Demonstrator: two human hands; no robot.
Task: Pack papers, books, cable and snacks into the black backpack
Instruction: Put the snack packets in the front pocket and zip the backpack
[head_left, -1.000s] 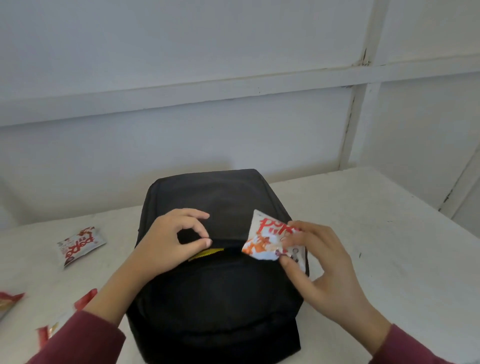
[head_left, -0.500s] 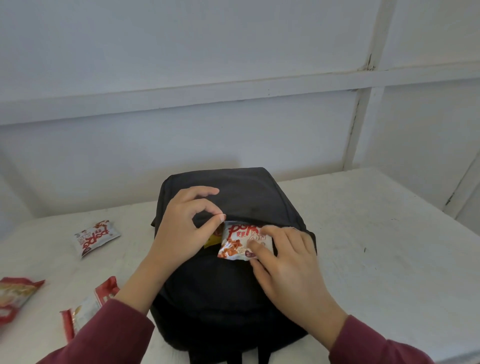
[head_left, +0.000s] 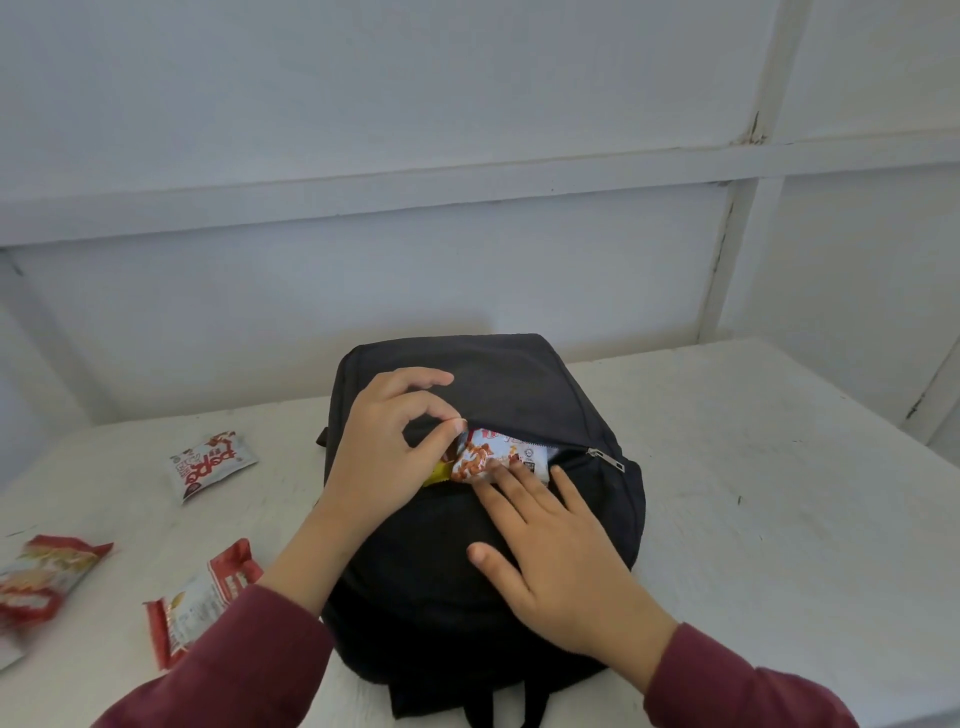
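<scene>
The black backpack (head_left: 524, 384) lies flat on the white table, its front pocket unzipped. My left hand (head_left: 387, 452) pinches the pocket's upper flap and holds it up. A white and orange snack packet (head_left: 488, 457) sits halfway inside the pocket, with a yellow item (head_left: 440, 474) beside it. My right hand (head_left: 550, 561) lies flat on the bag, fingertips pressing on the packet's lower edge. The zipper pull (head_left: 605, 457) hangs at the pocket's right end.
Three more snack packets lie on the table left of the bag: a white one (head_left: 210, 464) further back, a red and white one (head_left: 200, 597) by my left sleeve, and a red one (head_left: 44, 577) at the left edge. A white wall stands behind.
My right hand has pushed the snack packet leftward and down into the pocket, then flattened over it. The left hand kept hold of the flap. The camera view has shifted.
</scene>
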